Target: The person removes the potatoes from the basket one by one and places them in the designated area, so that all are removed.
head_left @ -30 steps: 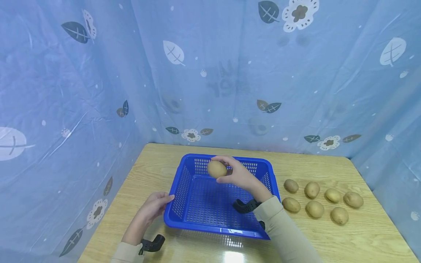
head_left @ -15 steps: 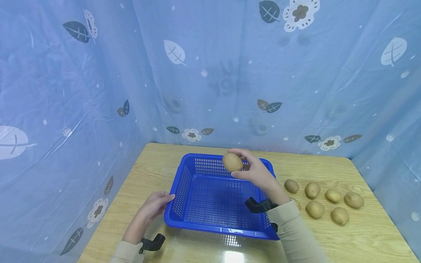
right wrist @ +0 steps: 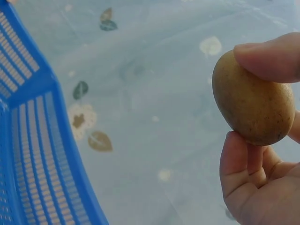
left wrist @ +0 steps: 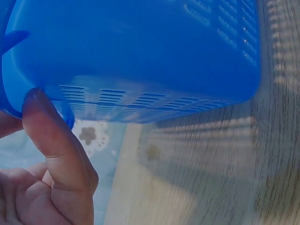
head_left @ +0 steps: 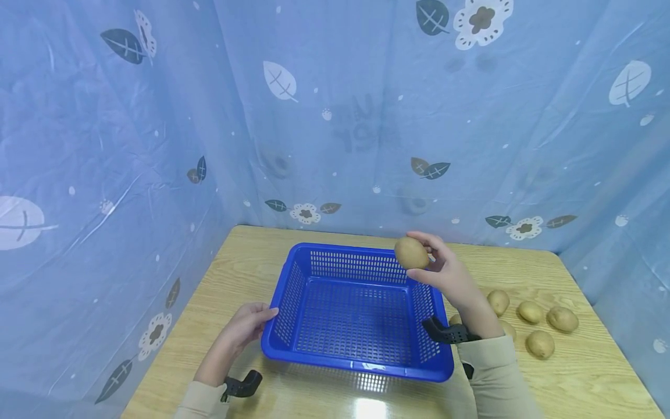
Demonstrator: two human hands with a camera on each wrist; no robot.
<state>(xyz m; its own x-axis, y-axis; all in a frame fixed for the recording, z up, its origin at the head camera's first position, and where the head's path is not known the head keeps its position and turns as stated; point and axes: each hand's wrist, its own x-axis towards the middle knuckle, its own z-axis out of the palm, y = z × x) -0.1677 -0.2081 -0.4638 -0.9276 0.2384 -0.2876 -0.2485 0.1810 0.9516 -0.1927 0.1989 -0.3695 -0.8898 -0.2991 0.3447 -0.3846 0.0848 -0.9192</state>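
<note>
Above the back right corner of the blue plastic basket [head_left: 356,365], my right hand [head_left: 445,270] holds a potato [head_left: 410,252] between thumb and fingertips. The right wrist view shows this potato [right wrist: 253,98] pinched, clear of the basket's rim [right wrist: 77,159]. My left hand [head_left: 248,323] grips the basket's left rim, thumb on top. From below in the left wrist view, a finger [left wrist: 58,140] of that hand presses under the rim against the basket wall [left wrist: 131,51]. No potato lies inside the basket.
Several potatoes lie on the wooden table right of the basket, among them one potato [head_left: 562,319] farthest right and one potato [head_left: 540,344] nearer the front. My right forearm partly covers others. A blue patterned curtain [head_left: 335,163] hangs behind and beside the table [head_left: 251,250].
My right hand has carried the potato rightward and slightly up, from over the basket's middle to its back right corner. My left hand stays on the rim, and the basket has not moved.
</note>
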